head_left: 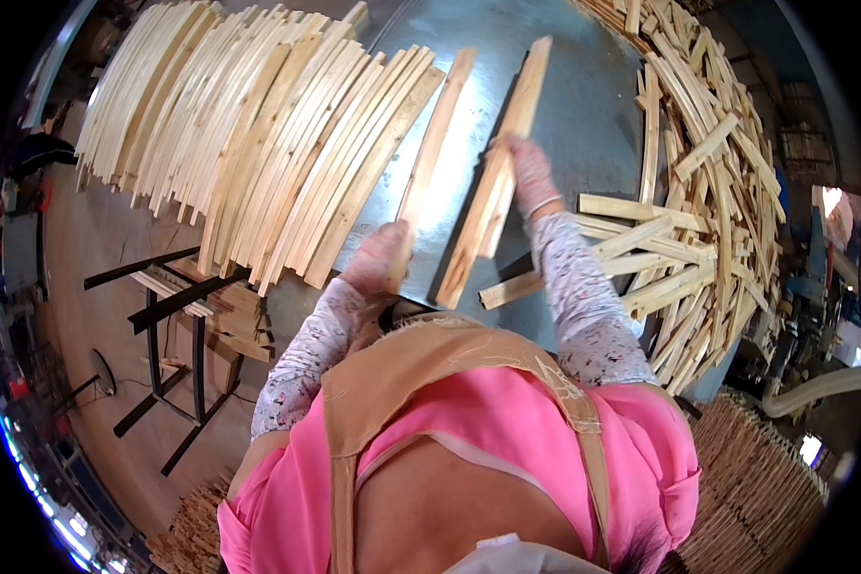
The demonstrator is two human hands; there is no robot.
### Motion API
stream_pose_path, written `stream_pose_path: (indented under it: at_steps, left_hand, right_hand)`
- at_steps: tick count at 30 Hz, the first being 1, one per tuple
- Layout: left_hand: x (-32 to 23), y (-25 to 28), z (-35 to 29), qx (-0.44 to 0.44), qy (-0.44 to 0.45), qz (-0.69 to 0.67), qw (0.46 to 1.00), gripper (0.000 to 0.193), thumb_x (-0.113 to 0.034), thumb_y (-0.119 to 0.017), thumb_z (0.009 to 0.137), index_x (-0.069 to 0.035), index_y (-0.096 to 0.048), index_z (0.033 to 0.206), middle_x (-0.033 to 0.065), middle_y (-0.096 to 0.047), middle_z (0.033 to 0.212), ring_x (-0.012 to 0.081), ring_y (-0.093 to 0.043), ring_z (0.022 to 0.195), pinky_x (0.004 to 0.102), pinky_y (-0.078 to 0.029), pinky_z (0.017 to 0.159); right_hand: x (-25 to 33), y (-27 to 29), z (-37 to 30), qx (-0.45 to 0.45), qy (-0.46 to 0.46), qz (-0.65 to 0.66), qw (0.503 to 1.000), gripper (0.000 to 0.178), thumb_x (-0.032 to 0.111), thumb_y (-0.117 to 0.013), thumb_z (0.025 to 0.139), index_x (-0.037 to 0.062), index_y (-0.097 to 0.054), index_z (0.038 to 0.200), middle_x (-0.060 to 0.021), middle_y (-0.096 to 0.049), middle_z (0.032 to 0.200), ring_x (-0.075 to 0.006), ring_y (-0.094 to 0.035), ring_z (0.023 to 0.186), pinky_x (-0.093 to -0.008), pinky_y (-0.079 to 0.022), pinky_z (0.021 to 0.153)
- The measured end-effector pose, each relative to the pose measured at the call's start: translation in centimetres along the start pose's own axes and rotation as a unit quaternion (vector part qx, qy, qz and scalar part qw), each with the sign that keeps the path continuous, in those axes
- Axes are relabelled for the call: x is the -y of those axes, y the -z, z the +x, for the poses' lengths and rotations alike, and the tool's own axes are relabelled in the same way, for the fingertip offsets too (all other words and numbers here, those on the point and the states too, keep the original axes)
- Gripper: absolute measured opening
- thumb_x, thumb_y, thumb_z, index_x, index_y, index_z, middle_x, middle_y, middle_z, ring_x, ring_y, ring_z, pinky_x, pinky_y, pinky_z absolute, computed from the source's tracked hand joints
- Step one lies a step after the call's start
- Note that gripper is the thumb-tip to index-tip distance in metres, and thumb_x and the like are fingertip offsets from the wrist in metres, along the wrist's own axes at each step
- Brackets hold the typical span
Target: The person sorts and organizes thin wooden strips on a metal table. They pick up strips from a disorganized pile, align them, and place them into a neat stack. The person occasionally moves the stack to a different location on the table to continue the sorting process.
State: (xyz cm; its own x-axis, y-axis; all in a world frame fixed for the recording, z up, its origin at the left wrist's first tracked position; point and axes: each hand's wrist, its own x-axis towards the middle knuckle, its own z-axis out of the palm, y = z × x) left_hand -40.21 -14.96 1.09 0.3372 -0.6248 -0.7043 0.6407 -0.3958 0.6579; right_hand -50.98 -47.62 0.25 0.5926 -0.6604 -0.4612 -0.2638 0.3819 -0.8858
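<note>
My left hand (378, 256), in a pale glove, is closed round the near end of a narrow wooden strip (437, 129) on the metal tabletop (583, 115). To its right, my gloved right hand (531, 174) grips a second wooden strip (469, 244) by its middle, slightly blurred. A shorter piece of wood shows beneath that strip, its end poking out below the hand; I cannot tell whether the fingers hold it too. A dark shadow runs along the strip's left side. Left of both hands lies a row of wooden strips (287, 143), side by side.
A jumbled heap of wooden strips (713, 182) covers the table's right side, some reaching under my right forearm. Black metal bars of a stand (199, 354) jut out at the lower left beside stacked wood (234, 311). More bundled strips (751, 478) stand at the lower right.
</note>
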Motion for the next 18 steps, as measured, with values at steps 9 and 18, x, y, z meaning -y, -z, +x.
stream_pose_path:
  at_steps: [9,18]
  left_hand:
    - [0.5,3.6,0.1,-0.093,-0.138,0.174,0.971,0.071,-0.043,-0.062,0.107,0.005,-0.048,0.157,0.0231,-0.059,0.151,0.0286,-0.055,0.139,0.0384,-0.042,0.117]
    - [-6.7,10.4,-6.1,0.024,-0.093,-0.13,0.987,0.054,-0.053,-0.059,0.108,-0.004,-0.066,0.129,0.0064,-0.067,0.091,0.0177,-0.061,0.071,0.0333,-0.054,0.062]
  right_hand:
    - [-12.3,-6.3,-8.1,-0.027,-0.017,-0.176,0.984,0.092,0.029,-0.07,0.088,-0.0077,-0.025,0.159,-0.0279,-0.072,0.108,-0.0379,-0.073,0.103,-0.0395,-0.058,0.095]
    - [-3.3,-18.6,-8.9,0.119,-0.079,-0.436,0.889,0.117,0.061,-0.06,0.1,-0.0148,0.0,0.166,-0.0332,-0.074,0.114,-0.0412,-0.075,0.107,-0.0444,-0.058,0.097]
